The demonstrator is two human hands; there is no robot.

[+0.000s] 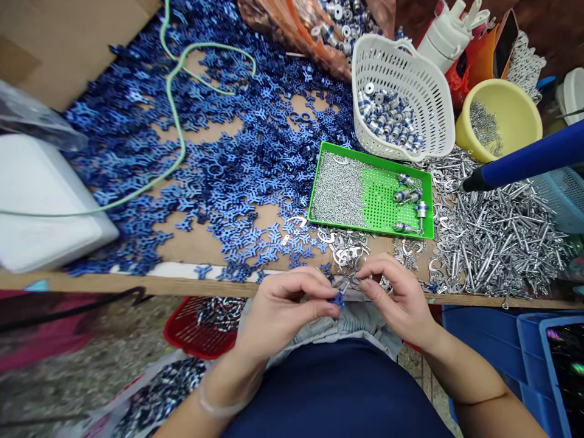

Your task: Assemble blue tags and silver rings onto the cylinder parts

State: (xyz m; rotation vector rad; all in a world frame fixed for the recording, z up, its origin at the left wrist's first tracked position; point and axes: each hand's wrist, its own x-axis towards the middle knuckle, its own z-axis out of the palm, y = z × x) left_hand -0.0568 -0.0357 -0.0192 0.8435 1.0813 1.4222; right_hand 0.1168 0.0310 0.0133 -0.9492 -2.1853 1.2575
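Observation:
My left hand (289,304) pinches a small blue three-armed metal piece (338,299) between thumb and fingers, just in front of the table edge. Close beside it, the thumb and forefinger of my right hand (404,301) are closed on a small silver metal part (352,282), which meets or nearly meets the blue piece; its exact shape is too small to tell. Right behind both hands lies a pile of curved silver hooks (349,246). Many more blue three-armed pieces (246,201) are spread over the table to the left.
A green tray (378,182) holds tiny silver pins and several silver-blue cylinders. Behind it stand a white basket (426,103) of cylinders and a yellow bowl (520,115). Silver rods (506,237) are heaped right. A blue pole (533,155) juts in. Below hangs a red basket (182,331).

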